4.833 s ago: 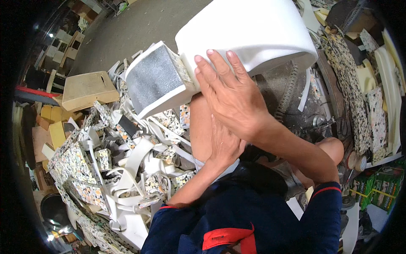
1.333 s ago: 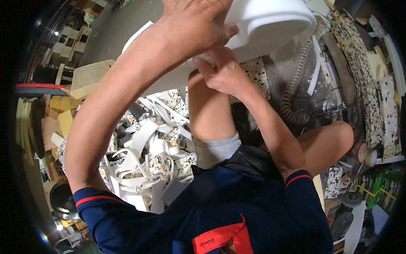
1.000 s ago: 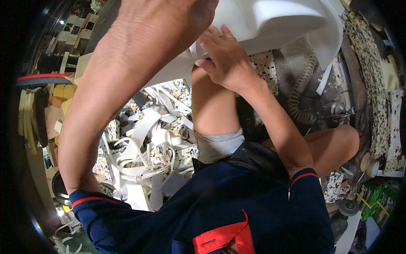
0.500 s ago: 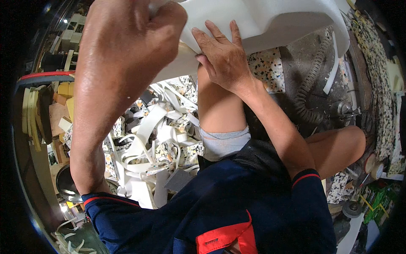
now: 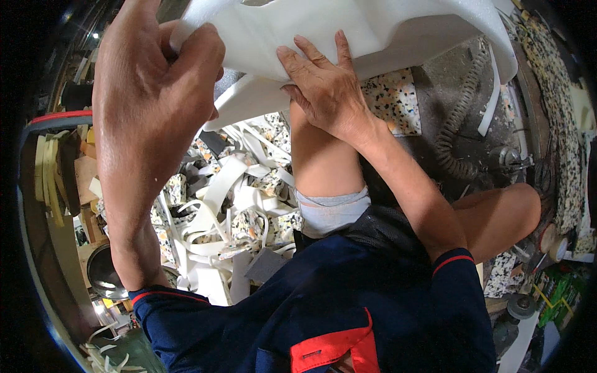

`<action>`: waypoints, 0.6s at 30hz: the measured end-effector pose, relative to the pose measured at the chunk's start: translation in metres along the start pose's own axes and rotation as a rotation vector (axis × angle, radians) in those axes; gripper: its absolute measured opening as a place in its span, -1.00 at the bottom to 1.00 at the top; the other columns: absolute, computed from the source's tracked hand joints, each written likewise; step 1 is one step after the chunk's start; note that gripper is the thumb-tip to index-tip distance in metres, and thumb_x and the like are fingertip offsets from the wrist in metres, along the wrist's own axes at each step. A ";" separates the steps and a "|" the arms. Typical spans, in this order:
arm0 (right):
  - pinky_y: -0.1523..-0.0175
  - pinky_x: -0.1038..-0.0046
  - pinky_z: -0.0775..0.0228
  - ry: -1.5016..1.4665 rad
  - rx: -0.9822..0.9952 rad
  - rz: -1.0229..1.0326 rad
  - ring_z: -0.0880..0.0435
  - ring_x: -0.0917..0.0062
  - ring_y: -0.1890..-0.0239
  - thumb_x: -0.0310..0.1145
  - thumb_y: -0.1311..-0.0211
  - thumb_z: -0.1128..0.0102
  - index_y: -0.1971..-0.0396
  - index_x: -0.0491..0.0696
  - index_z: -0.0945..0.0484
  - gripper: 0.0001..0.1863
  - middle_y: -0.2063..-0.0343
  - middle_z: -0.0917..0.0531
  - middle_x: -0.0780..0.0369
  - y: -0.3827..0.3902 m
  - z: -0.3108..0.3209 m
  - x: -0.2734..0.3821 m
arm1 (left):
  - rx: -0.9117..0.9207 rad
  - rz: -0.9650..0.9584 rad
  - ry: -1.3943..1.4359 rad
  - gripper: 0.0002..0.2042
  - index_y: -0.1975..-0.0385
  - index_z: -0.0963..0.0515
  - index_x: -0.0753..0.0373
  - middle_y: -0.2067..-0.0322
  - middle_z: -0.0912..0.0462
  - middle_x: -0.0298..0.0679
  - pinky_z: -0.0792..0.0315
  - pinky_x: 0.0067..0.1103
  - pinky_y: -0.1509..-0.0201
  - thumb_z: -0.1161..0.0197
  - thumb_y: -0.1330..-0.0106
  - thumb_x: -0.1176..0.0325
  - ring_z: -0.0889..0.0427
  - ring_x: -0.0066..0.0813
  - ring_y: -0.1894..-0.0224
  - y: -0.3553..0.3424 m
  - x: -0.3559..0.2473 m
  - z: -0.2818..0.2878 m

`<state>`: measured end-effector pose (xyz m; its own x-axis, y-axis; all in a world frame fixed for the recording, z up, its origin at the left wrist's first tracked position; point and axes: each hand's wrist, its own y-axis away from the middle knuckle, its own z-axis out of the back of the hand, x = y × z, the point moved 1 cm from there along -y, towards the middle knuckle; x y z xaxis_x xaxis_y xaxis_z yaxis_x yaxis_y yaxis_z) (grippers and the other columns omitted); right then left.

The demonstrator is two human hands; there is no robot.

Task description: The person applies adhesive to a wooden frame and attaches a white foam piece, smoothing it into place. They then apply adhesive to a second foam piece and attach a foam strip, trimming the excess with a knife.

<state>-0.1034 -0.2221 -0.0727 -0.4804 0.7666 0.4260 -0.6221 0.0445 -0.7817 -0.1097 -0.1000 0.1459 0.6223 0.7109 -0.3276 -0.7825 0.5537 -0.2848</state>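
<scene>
A large, curved sheet of white foam (image 5: 261, 37) spans the top of the view and is partly cut off by the edge. My left hand (image 5: 165, 71) is closed, its thumb and curled fingers pinching the foam's left edge. Flat against the lower middle of the sheet rests my right hand (image 5: 326, 93), fingers spread and pressing on it, holding nothing. A loose lower flap of foam (image 5: 249, 99) hangs between the two hands. Just below the right hand is my bare knee.
Foam offcuts and strips (image 5: 217, 193) cover the floor left of my leg. A speckled foam block (image 5: 395, 102) lies right of my right hand, with a coiled hose (image 5: 454, 124) beyond it. A dark round bowl (image 5: 106, 270) stands by my left elbow.
My left hand has shifted left with the foam's edge, and more of the sheet and its lower flap shows. My right hand stays nearly in place.
</scene>
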 end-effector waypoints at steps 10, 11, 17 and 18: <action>-0.45 -0.40 0.14 -0.013 -0.005 0.000 -0.51 0.13 -0.32 -0.32 -0.21 -0.35 -0.24 -0.22 -0.44 -0.39 -0.16 -0.62 0.08 0.002 -0.003 0.005 | -0.070 0.004 0.034 -0.42 -0.47 -0.22 0.22 0.62 -0.63 -0.12 -0.46 -0.65 0.72 -0.04 -0.42 0.52 -0.55 -0.64 0.74 0.003 -0.003 0.002; -0.45 -0.39 0.13 -0.013 -0.004 0.002 -0.51 0.12 -0.32 -0.33 -0.21 -0.35 -0.24 -0.24 -0.43 -0.38 -0.16 -0.61 0.06 0.002 -0.003 0.007 | -0.047 0.000 0.029 -0.41 -0.47 -0.21 0.22 0.60 -0.64 -0.11 -0.48 -0.64 0.70 -0.05 -0.42 0.52 -0.57 -0.63 0.72 0.004 -0.003 0.002; -0.51 -0.26 0.09 -0.106 0.030 -0.058 -0.40 -0.11 -0.37 -0.37 -0.10 -0.44 -0.29 -0.40 -0.32 -0.21 -0.19 -0.53 -0.21 0.002 0.002 0.020 | -0.079 -0.065 0.097 -0.39 -0.49 -0.17 0.21 0.57 -0.64 -0.12 -0.49 -0.64 0.66 -0.07 -0.41 0.52 -0.59 -0.62 0.68 0.012 0.006 0.004; -0.52 -0.19 0.07 -0.170 0.022 -0.063 -0.38 -0.11 -0.38 -0.37 -0.08 -0.47 -0.34 -0.38 -0.25 -0.14 -0.23 -0.49 -0.23 0.001 0.005 0.022 | -0.052 -0.014 0.121 -0.39 -0.49 -0.17 0.21 0.57 -0.64 -0.12 -0.49 -0.64 0.66 -0.07 -0.41 0.52 -0.59 -0.62 0.68 0.006 0.001 0.005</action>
<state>-0.1174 -0.2085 -0.0619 -0.5369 0.6432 0.5459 -0.6666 0.0731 -0.7418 -0.1139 -0.0941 0.1486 0.6336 0.6442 -0.4285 -0.7736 0.5375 -0.3356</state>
